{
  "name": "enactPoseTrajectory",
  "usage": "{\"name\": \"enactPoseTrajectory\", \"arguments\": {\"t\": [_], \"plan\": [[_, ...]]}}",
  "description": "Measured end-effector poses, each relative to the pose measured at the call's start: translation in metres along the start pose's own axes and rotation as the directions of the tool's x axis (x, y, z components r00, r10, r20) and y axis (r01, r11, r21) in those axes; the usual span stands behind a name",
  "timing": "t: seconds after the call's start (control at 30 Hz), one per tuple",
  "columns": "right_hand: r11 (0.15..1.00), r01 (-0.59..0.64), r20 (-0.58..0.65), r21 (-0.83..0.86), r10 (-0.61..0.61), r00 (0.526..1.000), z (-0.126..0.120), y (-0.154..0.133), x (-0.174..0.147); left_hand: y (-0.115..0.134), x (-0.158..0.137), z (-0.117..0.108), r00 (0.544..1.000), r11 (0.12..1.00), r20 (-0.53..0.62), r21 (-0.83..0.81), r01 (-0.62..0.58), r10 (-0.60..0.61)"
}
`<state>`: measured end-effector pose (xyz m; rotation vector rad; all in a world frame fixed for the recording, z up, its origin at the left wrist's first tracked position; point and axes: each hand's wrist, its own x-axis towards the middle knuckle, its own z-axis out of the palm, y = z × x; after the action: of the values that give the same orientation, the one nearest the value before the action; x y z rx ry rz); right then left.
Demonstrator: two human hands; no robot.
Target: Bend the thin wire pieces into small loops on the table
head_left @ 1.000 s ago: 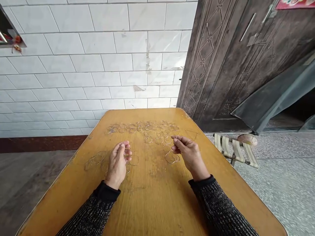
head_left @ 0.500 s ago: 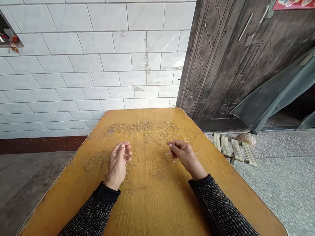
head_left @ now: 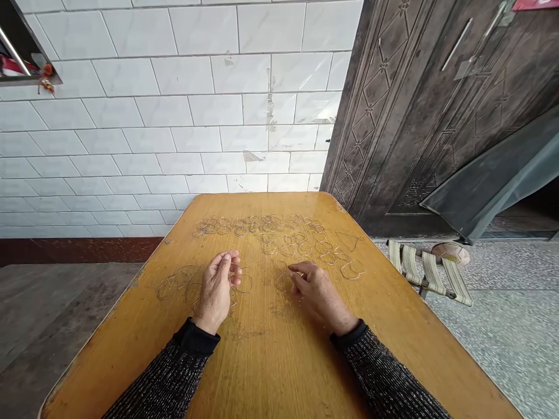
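Here my left hand (head_left: pixel 217 287) rests on the yellow wooden table (head_left: pixel 271 361), fingers curled in and the fingertips (head_left: pixel 231 263) drawn together over thin wire; whether they truly pinch a strand I cannot tell, the wire being too fine. Under and to the left of that hand lies a loose tangle of wire loops (head_left: pixel 179 281), one round loop (head_left: pixel 244 283) showing just right of my knuckles.

My right hand (head_left: pixel 315 289) lies palm down near the left one, a bare strip of table between them. Its thumb and forefinger are pressed together on a wire heart (head_left: pixel 283 280), which sits at the fingertips on the side facing my left hand, flat on the wood.

Beyond my right hand, further from me, lie several finished wire shapes (head_left: pixel 325 250) in rows, and beyond those a long line of small wire rings (head_left: pixel 257 224) near the table's far edge. To the right of the table, on the floor, stands a folding stool (head_left: pixel 425 269). Both sleeves are dark knit.
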<state>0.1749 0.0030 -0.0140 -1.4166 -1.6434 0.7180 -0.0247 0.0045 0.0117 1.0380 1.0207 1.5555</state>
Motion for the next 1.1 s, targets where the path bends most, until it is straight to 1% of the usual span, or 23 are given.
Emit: {"name": "enactPoseTrajectory", "arguments": {"t": [0.1,0.17,0.23,0.3,0.4,0.5,0.63,0.8,0.9,1.0,1.07,1.1], "plan": [[0.988,0.095,-0.049,-0.123,-0.102,0.994,-0.003,-0.003,0.000,0.002,0.002,-0.001,0.999,0.999,-0.019,0.020,-0.028,0.028],[0.957,0.190,-0.052,-0.220,-0.206,0.977,-0.003,-0.004,-0.001,0.004,0.002,-0.001,0.998,0.997,-0.025,0.065,-0.052,0.053],[0.911,0.280,0.006,-0.302,-0.292,0.956,-0.002,-0.007,-0.002,0.006,0.000,0.000,0.997,0.988,-0.015,0.135,-0.069,0.072],[0.867,0.336,0.098,-0.369,-0.323,0.941,0.000,-0.009,-0.004,0.006,-0.003,0.002,0.997,0.975,0.010,0.206,-0.081,0.080],[0.800,0.374,0.210,-0.469,-0.310,0.927,0.004,-0.011,-0.005,0.006,-0.006,0.004,0.995,0.959,0.057,0.267,-0.095,0.082],[0.740,0.390,0.277,-0.548,-0.279,0.919,0.007,-0.013,-0.004,0.005,-0.007,0.004,0.993,0.953,0.085,0.284,-0.105,0.084],[0.683,0.408,0.339,-0.606,-0.243,0.909,0.007,-0.013,-0.004,0.004,-0.007,0.003,0.990,0.948,0.105,0.295,-0.119,0.092],[0.629,0.450,0.396,-0.634,-0.235,0.888,0.007,-0.014,-0.004,0.004,-0.008,0.004,0.984,0.937,0.144,0.316,-0.145,0.104],[0.597,0.471,0.420,-0.650,-0.235,0.877,0.009,-0.013,-0.004,0.004,-0.010,0.003,0.979,0.918,0.176,0.360,-0.165,0.107],[0.568,0.482,0.421,-0.667,-0.246,0.873,0.012,-0.013,-0.006,0.001,-0.012,0.005,0.963,0.854,0.250,0.474,-0.215,0.103],[0.561,0.485,0.416,-0.671,-0.256,0.872,0.014,-0.013,-0.008,-0.004,-0.011,0.010,0.932,0.778,0.347,0.557,-0.292,0.101],[0.561,0.485,0.412,-0.671,-0.262,0.873,0.015,-0.013,-0.009,-0.007,-0.010,0.014,0.908,0.733,0.407,0.586,-0.347,0.105]]}}
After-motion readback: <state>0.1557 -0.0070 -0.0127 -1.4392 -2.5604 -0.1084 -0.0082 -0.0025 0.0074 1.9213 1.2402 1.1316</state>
